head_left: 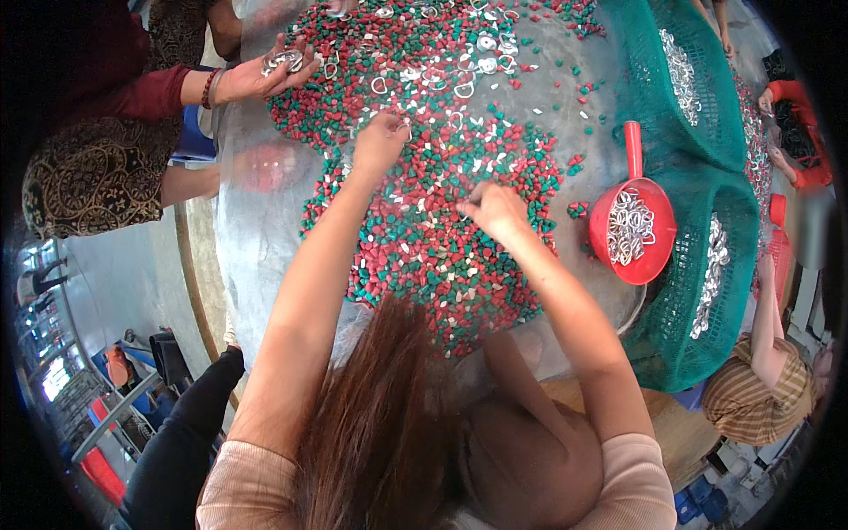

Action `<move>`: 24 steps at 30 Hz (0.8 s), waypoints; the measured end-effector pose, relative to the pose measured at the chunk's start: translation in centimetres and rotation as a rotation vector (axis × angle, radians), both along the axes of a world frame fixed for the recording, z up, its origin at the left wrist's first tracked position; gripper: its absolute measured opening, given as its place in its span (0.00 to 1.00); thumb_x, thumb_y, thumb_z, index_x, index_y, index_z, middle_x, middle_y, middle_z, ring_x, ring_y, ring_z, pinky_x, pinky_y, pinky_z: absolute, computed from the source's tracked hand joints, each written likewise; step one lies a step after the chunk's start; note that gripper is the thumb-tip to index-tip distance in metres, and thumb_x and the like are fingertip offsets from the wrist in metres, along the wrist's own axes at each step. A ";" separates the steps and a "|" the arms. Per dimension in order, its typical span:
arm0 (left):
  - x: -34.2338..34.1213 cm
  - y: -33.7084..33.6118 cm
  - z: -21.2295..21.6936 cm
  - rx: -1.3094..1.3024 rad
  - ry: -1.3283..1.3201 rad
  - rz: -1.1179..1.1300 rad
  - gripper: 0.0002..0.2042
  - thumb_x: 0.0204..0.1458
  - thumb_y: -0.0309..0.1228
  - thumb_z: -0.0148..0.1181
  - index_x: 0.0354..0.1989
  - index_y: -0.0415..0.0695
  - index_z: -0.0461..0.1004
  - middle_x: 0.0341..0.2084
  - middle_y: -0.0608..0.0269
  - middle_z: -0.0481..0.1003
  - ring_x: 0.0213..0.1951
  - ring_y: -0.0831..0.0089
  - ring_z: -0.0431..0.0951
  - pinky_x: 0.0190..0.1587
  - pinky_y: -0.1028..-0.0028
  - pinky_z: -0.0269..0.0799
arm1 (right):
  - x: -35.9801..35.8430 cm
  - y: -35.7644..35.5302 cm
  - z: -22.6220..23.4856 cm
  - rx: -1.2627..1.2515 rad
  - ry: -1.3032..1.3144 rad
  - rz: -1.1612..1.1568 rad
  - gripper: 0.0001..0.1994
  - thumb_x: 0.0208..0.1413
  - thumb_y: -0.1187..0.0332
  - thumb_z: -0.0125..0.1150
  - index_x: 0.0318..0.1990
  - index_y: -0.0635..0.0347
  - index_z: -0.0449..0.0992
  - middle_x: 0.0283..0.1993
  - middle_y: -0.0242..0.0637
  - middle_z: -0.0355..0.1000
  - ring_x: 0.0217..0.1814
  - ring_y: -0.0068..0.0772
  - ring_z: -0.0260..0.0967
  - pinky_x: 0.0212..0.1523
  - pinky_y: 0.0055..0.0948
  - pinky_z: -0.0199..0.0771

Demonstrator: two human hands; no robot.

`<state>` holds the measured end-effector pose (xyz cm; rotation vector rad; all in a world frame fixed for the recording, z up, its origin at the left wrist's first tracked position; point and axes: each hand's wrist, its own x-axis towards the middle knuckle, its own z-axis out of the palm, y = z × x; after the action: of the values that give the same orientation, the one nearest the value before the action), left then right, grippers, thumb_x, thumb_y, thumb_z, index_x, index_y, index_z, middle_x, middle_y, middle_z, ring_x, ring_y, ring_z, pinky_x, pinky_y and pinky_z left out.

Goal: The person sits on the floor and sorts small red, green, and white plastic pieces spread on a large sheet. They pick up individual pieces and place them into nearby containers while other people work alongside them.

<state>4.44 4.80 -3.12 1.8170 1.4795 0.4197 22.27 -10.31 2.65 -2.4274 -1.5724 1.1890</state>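
Red and green cone-shaped pellets (442, 256) are spread thickly over the worktable, with small white pieces among them. Over the middle of the heap, my left hand (380, 146) is closed with a silvery metal ring (405, 129) at its fingertips. To its right and nearer to me, my right hand (496, 210) is pinched low over the pellets; what lies between its fingertips is too small to make out. Loose D-shaped metal rings (465, 90) and round metal pieces (487, 42) lie on the far part of the heap.
A red handled scoop (632, 150) full of metal rings stands to the right. Beyond it are two green mesh baskets (733, 291) with metal pieces inside. On the left, a co-worker's hand (256, 75) holds several metal pieces. Other people work at the far right.
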 end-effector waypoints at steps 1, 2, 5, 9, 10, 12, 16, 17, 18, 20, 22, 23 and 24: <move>0.7 -0.3 0.4 0.200 0.153 -0.062 0.17 0.49 0.39 0.59 0.46 0.46 0.70 0.30 0.58 0.78 0.31 0.63 0.78 0.33 0.66 0.72 | -0.2 -0.3 -0.3 0.046 0.008 0.045 0.13 0.46 0.55 0.65 0.34 0.52 0.78 0.34 0.38 0.76 0.39 0.43 0.74 0.42 0.40 0.72; 1.2 -0.4 0.9 0.139 0.237 -0.040 0.17 0.46 0.40 0.61 0.44 0.50 0.73 0.33 0.58 0.78 0.36 0.59 0.79 0.39 0.64 0.73 | -0.1 -0.4 -0.4 0.039 0.048 0.018 0.12 0.46 0.57 0.65 0.33 0.53 0.78 0.33 0.37 0.76 0.39 0.41 0.74 0.40 0.39 0.72; 1.6 -0.4 2.8 0.064 0.233 -0.035 0.13 0.46 0.40 0.62 0.38 0.49 0.76 0.30 0.60 0.79 0.35 0.61 0.79 0.40 0.66 0.72 | 1.1 -1.0 -0.2 0.082 0.507 -0.134 0.09 0.49 0.62 0.62 0.32 0.58 0.76 0.34 0.37 0.76 0.41 0.38 0.74 0.39 0.35 0.74; 0.8 -1.3 5.7 0.005 -0.059 -0.206 0.10 0.46 0.33 0.62 0.34 0.42 0.76 0.26 0.62 0.77 0.31 0.73 0.76 0.37 0.73 0.69 | 3.4 -2.2 -1.2 0.106 1.491 -0.570 0.10 0.53 0.67 0.57 0.39 0.63 0.71 0.41 0.40 0.73 0.48 0.40 0.72 0.42 0.32 0.74; 1.3 -2.0 7.5 -0.033 -0.110 -0.275 0.09 0.46 0.31 0.61 0.34 0.41 0.76 0.26 0.63 0.75 0.31 0.74 0.75 0.36 0.73 0.69 | 3.7 -2.4 -1.1 0.111 1.553 -0.608 0.11 0.53 0.68 0.55 0.43 0.63 0.69 0.44 0.42 0.71 0.50 0.42 0.71 0.45 0.35 0.74; 2.7 -4.1 11.3 -0.037 -0.165 -0.421 0.08 0.46 0.29 0.60 0.33 0.40 0.75 0.26 0.63 0.74 0.30 0.74 0.73 0.36 0.73 0.68 | 3.2 -2.5 -0.7 0.120 1.722 -0.680 0.15 0.55 0.67 0.54 0.48 0.62 0.66 0.48 0.45 0.69 0.52 0.47 0.69 0.50 0.41 0.71; 5.8 -8.9 15.7 0.099 -0.131 -0.755 0.07 0.43 0.25 0.59 0.32 0.40 0.74 0.32 0.56 0.73 0.37 0.61 0.74 0.40 0.67 0.69 | 1.1 -2.7 0.3 0.051 1.936 -0.958 0.18 0.57 0.53 0.53 0.47 0.55 0.71 0.42 0.38 0.72 0.42 0.39 0.72 0.46 0.42 0.73; 6.1 -9.8 15.3 0.218 -0.129 -0.825 0.09 0.42 0.25 0.60 0.34 0.41 0.73 0.34 0.55 0.72 0.39 0.59 0.74 0.42 0.65 0.70 | 0.4 -2.6 1.3 0.061 1.910 -1.017 0.18 0.57 0.51 0.51 0.47 0.53 0.72 0.41 0.36 0.72 0.40 0.36 0.72 0.44 0.40 0.74; 6.6 -10.7 15.4 0.269 -0.132 -0.812 0.09 0.43 0.25 0.59 0.35 0.41 0.73 0.36 0.55 0.72 0.41 0.58 0.74 0.44 0.65 0.69 | -0.2 -2.7 2.4 0.093 1.891 -1.151 0.17 0.58 0.52 0.51 0.46 0.53 0.72 0.36 0.32 0.73 0.37 0.32 0.72 0.39 0.36 0.74; 7.0 -11.4 15.7 0.251 -0.188 -0.798 0.09 0.45 0.25 0.59 0.36 0.41 0.73 0.39 0.54 0.72 0.44 0.58 0.73 0.46 0.65 0.69 | 0.7 -3.3 1.9 0.143 1.849 -1.117 0.16 0.57 0.52 0.52 0.44 0.53 0.72 0.34 0.30 0.73 0.36 0.29 0.71 0.36 0.33 0.74; 7.2 -11.4 16.2 0.116 -0.292 -0.785 0.09 0.46 0.24 0.58 0.37 0.41 0.73 0.42 0.54 0.71 0.46 0.57 0.72 0.48 0.64 0.68 | 3.3 -4.5 0.3 0.157 1.877 -0.995 0.14 0.57 0.53 0.54 0.39 0.54 0.73 0.31 0.29 0.72 0.30 0.24 0.70 0.29 0.26 0.72; 6.8 -11.2 16.1 0.206 -0.269 -0.765 0.09 0.46 0.24 0.57 0.38 0.41 0.73 0.42 0.54 0.71 0.47 0.57 0.72 0.48 0.64 0.68 | 5.0 -5.3 2.5 0.157 1.706 -0.922 0.15 0.55 0.52 0.56 0.37 0.54 0.73 0.29 0.30 0.72 0.26 0.22 0.68 0.23 0.21 0.67; 6.0 -10.8 15.9 0.292 -0.236 -0.731 0.09 0.46 0.23 0.57 0.38 0.41 0.73 0.42 0.54 0.71 0.47 0.57 0.72 0.49 0.64 0.68 | 6.1 -5.7 3.7 0.194 1.512 -0.957 0.17 0.53 0.51 0.58 0.38 0.54 0.73 0.28 0.30 0.72 0.24 0.21 0.68 0.20 0.18 0.64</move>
<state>10.48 -5.96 12.79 2.2868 0.5438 0.4664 28.38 -16.01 6.33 -1.0396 -0.0393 1.6543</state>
